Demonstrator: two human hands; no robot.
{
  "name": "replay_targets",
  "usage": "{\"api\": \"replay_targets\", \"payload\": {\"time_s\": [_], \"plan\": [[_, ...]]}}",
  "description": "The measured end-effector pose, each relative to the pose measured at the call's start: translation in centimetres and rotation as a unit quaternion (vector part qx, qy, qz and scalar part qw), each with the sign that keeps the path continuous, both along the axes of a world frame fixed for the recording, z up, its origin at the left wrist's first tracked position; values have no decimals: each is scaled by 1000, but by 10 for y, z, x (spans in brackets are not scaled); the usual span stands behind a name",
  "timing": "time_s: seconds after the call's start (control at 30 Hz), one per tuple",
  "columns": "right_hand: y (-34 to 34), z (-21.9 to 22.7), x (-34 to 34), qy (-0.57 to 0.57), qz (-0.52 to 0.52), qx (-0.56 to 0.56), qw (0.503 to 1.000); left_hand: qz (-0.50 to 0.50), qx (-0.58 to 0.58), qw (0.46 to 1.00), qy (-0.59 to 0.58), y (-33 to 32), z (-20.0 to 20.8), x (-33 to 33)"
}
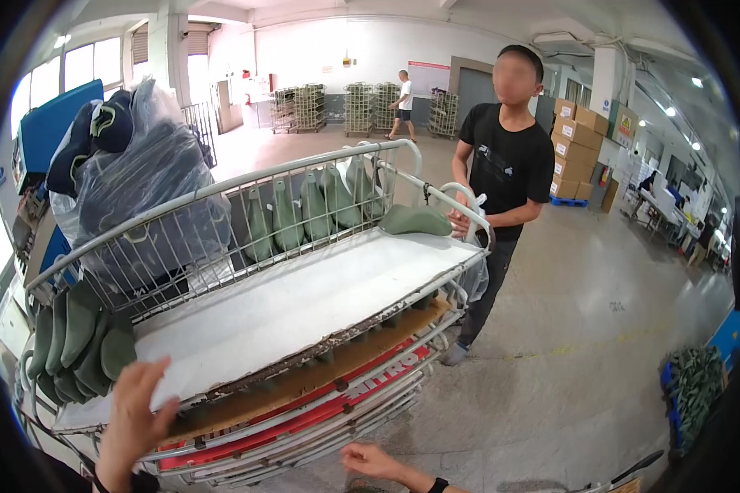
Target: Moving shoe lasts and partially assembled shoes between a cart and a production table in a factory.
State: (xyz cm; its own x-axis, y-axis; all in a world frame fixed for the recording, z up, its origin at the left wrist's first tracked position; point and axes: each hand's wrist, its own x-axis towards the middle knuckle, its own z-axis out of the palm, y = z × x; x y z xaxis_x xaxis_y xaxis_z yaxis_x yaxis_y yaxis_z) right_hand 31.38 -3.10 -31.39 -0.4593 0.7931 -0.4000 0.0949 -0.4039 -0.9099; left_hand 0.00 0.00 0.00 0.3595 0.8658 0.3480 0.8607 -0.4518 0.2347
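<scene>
My left hand (138,415) is raised at the near left corner of a metal rack trolley, its fingers spread and nothing in them. Right beside it, several green shoe lasts (80,327) are packed together at the left end of the top shelf (288,300), which has a white surface. More green lasts (313,205) stand upright in a row along the wire back rail. A single last (417,220) lies at the far right corner. Low in front of the trolley, my right hand (374,462) is empty, with fingers loosely curled and not touching the rack.
Another person (510,156) in a black shirt stands at the trolley's right end, hands near its rail. Beyond the rack sits a large plastic-wrapped bundle (152,189). A blue crate (691,394) of green pieces is at right. Stacked cartons (575,148) and wire racks stand farther back.
</scene>
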Motion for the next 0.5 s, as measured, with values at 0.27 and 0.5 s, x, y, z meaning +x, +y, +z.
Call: {"api": "replay_targets", "payload": {"time_s": [0.27, 0.5], "plan": [[8, 85, -37, 57, 98, 63, 992, -16, 120, 992, 47, -11, -50, -33], [60, 313, -90, -210, -3, 578, 788, -1, 214, 975, 56, -11, -78, -60]]}}
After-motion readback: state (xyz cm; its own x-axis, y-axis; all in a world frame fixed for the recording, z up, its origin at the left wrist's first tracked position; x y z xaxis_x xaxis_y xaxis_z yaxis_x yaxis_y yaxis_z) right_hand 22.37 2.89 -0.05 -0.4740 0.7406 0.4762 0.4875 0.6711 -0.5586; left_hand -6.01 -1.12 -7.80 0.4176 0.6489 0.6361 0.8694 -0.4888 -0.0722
